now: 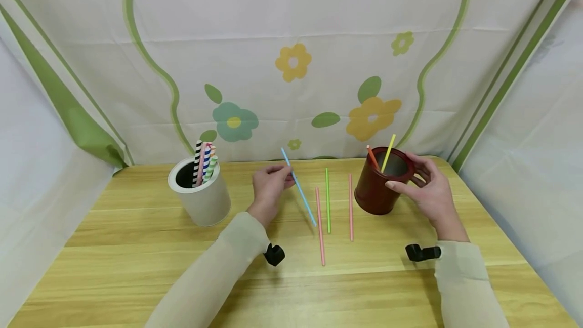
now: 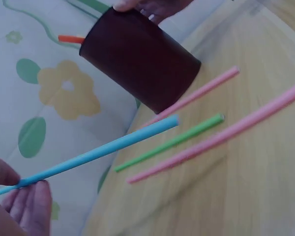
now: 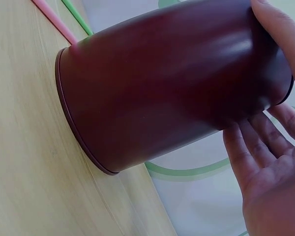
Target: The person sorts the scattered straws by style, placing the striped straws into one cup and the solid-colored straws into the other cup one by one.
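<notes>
My left hand (image 1: 268,189) pinches a light blue drinking straw (image 1: 300,194) between thumb and fingers near its far end. The straw slants over the table, its lower end toward the loose straws. My right hand (image 1: 430,194) holds a dark red-brown mug (image 1: 375,194) at the handle side, thumb by the rim and fingers behind. An orange straw (image 1: 372,157) and a yellow straw (image 1: 388,152) stand inside the mug. Between the hands lie a pink straw (image 1: 321,232), a green straw (image 1: 328,206) and a second pink straw (image 1: 350,211).
A white cup (image 1: 207,204) at the left holds several striped straws (image 1: 201,166). Behind the wooden table (image 1: 136,267) hangs a flower-patterned cloth (image 1: 273,14), close to its back edge. More cloth hangs at both sides.
</notes>
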A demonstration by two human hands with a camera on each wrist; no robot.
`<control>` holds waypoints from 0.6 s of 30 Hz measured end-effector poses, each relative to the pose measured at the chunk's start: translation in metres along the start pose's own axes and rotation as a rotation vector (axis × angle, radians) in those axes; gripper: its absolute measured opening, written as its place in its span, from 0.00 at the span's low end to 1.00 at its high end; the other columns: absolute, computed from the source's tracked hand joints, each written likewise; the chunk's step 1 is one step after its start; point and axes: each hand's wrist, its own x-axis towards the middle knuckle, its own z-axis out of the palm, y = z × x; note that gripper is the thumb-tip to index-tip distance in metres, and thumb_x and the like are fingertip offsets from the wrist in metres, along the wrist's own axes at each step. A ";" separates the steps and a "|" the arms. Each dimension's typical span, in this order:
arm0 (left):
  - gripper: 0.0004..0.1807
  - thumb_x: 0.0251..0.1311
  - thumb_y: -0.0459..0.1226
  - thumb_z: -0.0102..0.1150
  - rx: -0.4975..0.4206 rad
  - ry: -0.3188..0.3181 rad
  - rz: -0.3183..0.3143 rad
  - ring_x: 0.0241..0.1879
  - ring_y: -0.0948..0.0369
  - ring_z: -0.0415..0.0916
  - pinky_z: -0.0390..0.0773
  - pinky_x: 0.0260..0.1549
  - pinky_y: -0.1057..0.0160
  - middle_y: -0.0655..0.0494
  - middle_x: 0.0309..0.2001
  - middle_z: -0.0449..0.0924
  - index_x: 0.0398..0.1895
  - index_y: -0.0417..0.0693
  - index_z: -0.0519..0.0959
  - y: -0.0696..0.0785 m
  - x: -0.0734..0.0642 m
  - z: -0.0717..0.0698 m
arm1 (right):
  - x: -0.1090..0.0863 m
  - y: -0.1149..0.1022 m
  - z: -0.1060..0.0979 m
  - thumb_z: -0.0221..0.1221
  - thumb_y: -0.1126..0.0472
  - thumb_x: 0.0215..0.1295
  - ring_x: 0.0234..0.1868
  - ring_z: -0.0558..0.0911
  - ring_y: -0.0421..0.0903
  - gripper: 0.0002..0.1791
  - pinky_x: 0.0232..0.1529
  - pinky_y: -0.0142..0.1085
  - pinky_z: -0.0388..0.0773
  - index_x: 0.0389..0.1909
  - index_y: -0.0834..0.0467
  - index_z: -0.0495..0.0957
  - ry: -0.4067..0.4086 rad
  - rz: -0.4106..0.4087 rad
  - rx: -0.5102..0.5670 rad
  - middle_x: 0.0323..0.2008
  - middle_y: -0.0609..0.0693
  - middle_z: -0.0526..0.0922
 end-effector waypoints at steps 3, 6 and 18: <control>0.08 0.65 0.27 0.68 -0.074 0.028 0.092 0.32 0.60 0.87 0.93 0.39 0.62 0.48 0.37 0.87 0.46 0.34 0.86 0.007 -0.002 0.007 | 0.000 0.000 0.000 0.79 0.58 0.62 0.62 0.76 0.33 0.46 0.58 0.13 0.76 0.79 0.50 0.68 0.000 0.002 0.004 0.67 0.36 0.74; 0.07 0.64 0.26 0.68 -0.123 0.033 0.157 0.31 0.61 0.88 0.93 0.37 0.62 0.50 0.34 0.86 0.44 0.34 0.86 0.014 -0.006 0.013 | 0.000 0.001 0.000 0.79 0.59 0.62 0.62 0.76 0.33 0.46 0.58 0.13 0.76 0.79 0.50 0.68 0.003 -0.003 0.007 0.68 0.36 0.75; 0.07 0.62 0.24 0.69 -0.265 0.001 0.234 0.33 0.60 0.88 0.94 0.43 0.59 0.51 0.36 0.86 0.42 0.35 0.86 0.039 -0.029 0.033 | 0.000 0.002 0.002 0.79 0.60 0.62 0.62 0.77 0.32 0.46 0.58 0.13 0.76 0.79 0.50 0.69 0.004 -0.025 0.015 0.67 0.35 0.75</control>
